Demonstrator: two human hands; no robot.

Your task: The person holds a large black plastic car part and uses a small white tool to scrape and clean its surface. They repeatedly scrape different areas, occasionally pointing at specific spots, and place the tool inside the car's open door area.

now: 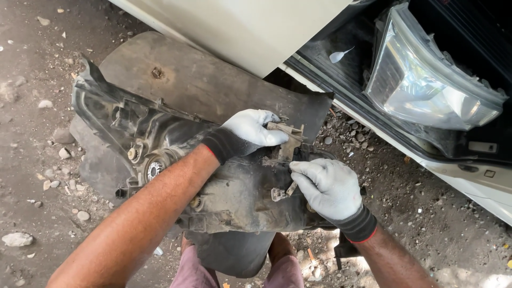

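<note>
I see the left hand (pixel 250 129), in a grey glove, curled over the top edge of a dusty black headlight housing (pixel 224 186) that lies back-up across the lap, fingers pressed on a pale broken bracket (pixel 285 137) there. The right hand (pixel 328 186), gloved too, pinches a small tab or clip (pixel 290 188) on the housing's back, though it's too small to tell exactly what. Behind sits a dark plastic wheel-arch liner (pixel 208 80) on the gravel ground (pixel 32 160), with the white car's mounted headlight (pixel 426 80) well apart at upper right.

Lamp housing (pixel 213 176) on fender liner (pixel 202 80)
</note>
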